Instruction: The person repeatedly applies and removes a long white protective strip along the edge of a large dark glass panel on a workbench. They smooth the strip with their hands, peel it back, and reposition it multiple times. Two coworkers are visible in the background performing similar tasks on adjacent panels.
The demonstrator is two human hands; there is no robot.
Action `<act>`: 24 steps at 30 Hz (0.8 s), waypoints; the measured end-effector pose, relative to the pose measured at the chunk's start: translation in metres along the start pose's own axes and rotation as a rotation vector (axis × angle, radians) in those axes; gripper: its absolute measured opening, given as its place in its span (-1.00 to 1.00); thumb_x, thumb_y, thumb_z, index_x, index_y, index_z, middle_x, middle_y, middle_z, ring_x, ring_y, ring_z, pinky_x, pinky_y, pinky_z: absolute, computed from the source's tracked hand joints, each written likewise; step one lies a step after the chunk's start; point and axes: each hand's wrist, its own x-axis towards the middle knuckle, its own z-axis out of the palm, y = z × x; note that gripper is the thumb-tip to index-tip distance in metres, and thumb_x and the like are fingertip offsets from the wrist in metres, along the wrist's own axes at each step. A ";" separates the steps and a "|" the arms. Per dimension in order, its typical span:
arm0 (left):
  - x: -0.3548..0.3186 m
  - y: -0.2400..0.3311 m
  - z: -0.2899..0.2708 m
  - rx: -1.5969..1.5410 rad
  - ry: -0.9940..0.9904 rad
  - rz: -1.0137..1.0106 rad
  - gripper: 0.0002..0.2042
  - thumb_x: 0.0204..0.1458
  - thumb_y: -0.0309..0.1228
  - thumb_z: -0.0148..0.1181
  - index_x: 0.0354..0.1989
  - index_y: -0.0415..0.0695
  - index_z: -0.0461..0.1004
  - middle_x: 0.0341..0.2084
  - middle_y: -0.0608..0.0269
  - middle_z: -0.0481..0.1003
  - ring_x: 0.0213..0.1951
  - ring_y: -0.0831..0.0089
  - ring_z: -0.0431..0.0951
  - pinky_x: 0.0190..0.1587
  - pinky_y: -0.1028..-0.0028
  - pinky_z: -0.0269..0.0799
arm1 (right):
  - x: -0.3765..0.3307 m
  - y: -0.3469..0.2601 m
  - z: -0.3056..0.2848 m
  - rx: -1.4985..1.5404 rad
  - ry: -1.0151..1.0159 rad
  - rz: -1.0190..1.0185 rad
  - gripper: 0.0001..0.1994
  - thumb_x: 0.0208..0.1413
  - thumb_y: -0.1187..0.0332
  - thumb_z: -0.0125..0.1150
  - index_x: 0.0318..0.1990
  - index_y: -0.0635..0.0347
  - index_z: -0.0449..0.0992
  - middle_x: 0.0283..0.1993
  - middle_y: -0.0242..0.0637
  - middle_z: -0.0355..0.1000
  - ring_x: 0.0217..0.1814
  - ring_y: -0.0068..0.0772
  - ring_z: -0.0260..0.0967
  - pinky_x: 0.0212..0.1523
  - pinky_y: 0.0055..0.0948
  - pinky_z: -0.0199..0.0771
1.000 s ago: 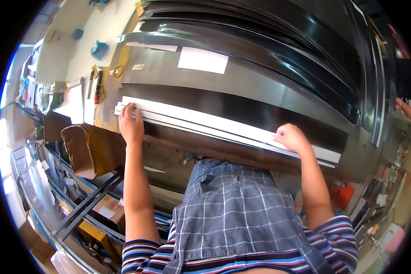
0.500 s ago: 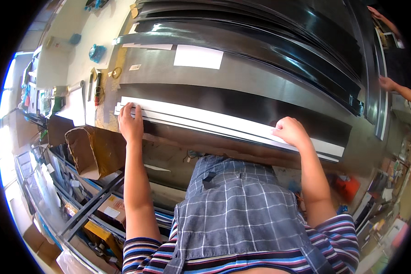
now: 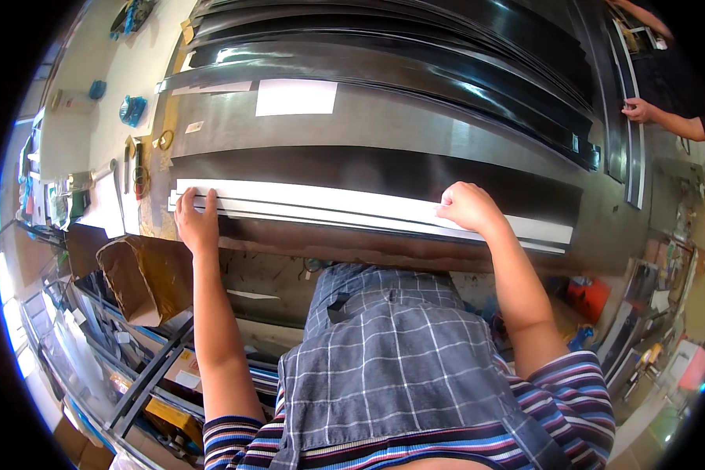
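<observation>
Long white strips (image 3: 313, 197) with dark lines between them lie along the near side of a dark flat sheet (image 3: 368, 168). My left hand (image 3: 197, 221) rests on their left end, its fingers spread and pressed down from above. Farther right, my right hand (image 3: 471, 210) is closed, thumb and curled fingers meeting at the upper white strip. Whatever its fingers may hold is hidden. Beyond the sheet, a white rectangular piece (image 3: 296, 98) lies on the metal-topped table (image 3: 243, 129).
Stacked glossy black strips (image 3: 384, 66) fill the table's far side. Scissors (image 3: 140, 172) and blue items (image 3: 132, 110) lie at the left. Below the left edge is an open cardboard box (image 3: 137, 286) by a rack. A co-worker's hand (image 3: 641, 110) touches long strips at the right.
The whole view has swung, so the table and strips appear farther left. Both my hands keep much the same places on the white strips. The co-worker's arm has shifted a little.
</observation>
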 end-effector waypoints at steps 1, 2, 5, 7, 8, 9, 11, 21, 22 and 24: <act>-0.001 0.000 0.000 -0.002 0.003 0.003 -0.59 -0.01 -0.13 0.24 -0.09 -0.16 0.49 -0.01 0.20 0.46 0.06 0.17 0.39 0.10 0.28 0.28 | -0.001 -0.001 0.000 0.003 0.005 -0.002 -0.72 -0.11 0.17 0.26 -0.56 0.24 0.56 -0.49 -0.05 0.48 -0.37 -0.09 0.47 -0.27 -0.24 0.43; 0.000 0.001 0.001 -0.005 0.006 0.008 -0.59 -0.01 -0.13 0.24 -0.09 -0.16 0.49 -0.01 0.19 0.45 0.06 0.17 0.39 0.11 0.28 0.28 | 0.000 -0.001 0.000 0.006 0.000 0.002 -0.72 -0.11 0.17 0.26 -0.57 0.24 0.56 -0.49 -0.05 0.48 -0.37 -0.10 0.47 -0.27 -0.24 0.43; 0.001 -0.004 0.005 0.022 0.006 0.017 -0.59 0.00 -0.13 0.23 -0.08 -0.16 0.48 -0.01 0.18 0.45 0.06 0.17 0.39 0.11 0.27 0.28 | 0.002 -0.001 0.000 0.005 -0.025 0.006 -0.73 -0.11 0.19 0.26 -0.60 0.24 0.54 -0.51 -0.05 0.47 -0.38 -0.10 0.47 -0.29 -0.23 0.43; 0.000 -0.005 0.008 0.018 0.008 0.017 -0.59 0.00 -0.13 0.22 -0.07 -0.16 0.48 -0.01 0.17 0.45 0.06 0.16 0.39 0.11 0.27 0.28 | 0.004 -0.002 -0.002 -0.008 -0.054 -0.001 -0.73 -0.12 0.19 0.26 -0.61 0.24 0.53 -0.50 -0.06 0.48 -0.39 -0.10 0.47 -0.30 -0.22 0.42; 0.001 -0.005 0.008 0.018 0.009 0.020 -0.59 0.00 -0.13 0.22 -0.07 -0.16 0.47 -0.01 0.17 0.45 0.06 0.16 0.39 0.11 0.27 0.28 | 0.004 -0.003 -0.001 -0.009 -0.038 -0.004 -0.73 -0.12 0.20 0.25 -0.61 0.23 0.53 -0.50 -0.06 0.48 -0.39 -0.10 0.47 -0.29 -0.23 0.43; 0.002 -0.005 0.007 0.027 0.005 0.026 -0.58 0.00 -0.13 0.22 -0.07 -0.17 0.47 -0.01 0.16 0.45 0.06 0.15 0.39 0.11 0.27 0.28 | 0.004 -0.003 0.000 -0.010 -0.023 -0.008 -0.74 -0.12 0.20 0.25 -0.61 0.23 0.53 -0.50 -0.06 0.48 -0.39 -0.09 0.47 -0.29 -0.23 0.43; 0.004 -0.005 0.006 0.048 -0.001 0.038 -0.58 0.00 -0.13 0.22 -0.06 -0.18 0.46 -0.01 0.15 0.45 0.06 0.15 0.39 0.10 0.27 0.28 | 0.005 -0.004 0.004 -0.012 0.011 -0.022 -0.75 -0.12 0.22 0.24 -0.60 0.23 0.54 -0.49 -0.06 0.49 -0.38 -0.08 0.48 -0.28 -0.23 0.45; -0.071 0.156 0.024 -0.322 -0.263 0.638 -0.87 -0.16 -0.46 0.26 -0.45 -0.14 0.42 -0.44 0.10 0.44 -0.28 0.09 0.43 -0.16 0.21 0.33 | 0.027 -0.020 0.029 0.043 0.133 -0.073 -0.81 -0.25 0.30 0.20 -0.47 0.20 0.60 -0.36 -0.01 0.53 -0.27 0.02 0.51 -0.22 -0.15 0.51; -0.087 0.180 0.030 -0.348 -0.358 0.697 -0.85 -0.15 -0.45 0.25 -0.52 -0.14 0.36 -0.50 0.11 0.39 -0.35 0.11 0.40 -0.23 0.21 0.32 | 0.029 -0.031 0.032 0.036 0.129 -0.061 -0.80 -0.24 0.28 0.20 -0.47 0.20 0.59 -0.38 -0.01 0.52 -0.27 0.02 0.51 -0.22 -0.14 0.51; -0.113 0.211 0.036 -0.447 -0.485 0.717 -0.83 -0.13 -0.40 0.26 -0.55 -0.13 0.36 -0.57 0.20 0.39 -0.40 0.13 0.40 -0.27 0.19 0.29 | 0.029 -0.041 0.038 0.036 0.161 -0.088 -0.80 -0.22 0.27 0.19 -0.48 0.21 0.59 -0.38 0.00 0.52 -0.28 0.03 0.51 -0.22 -0.14 0.51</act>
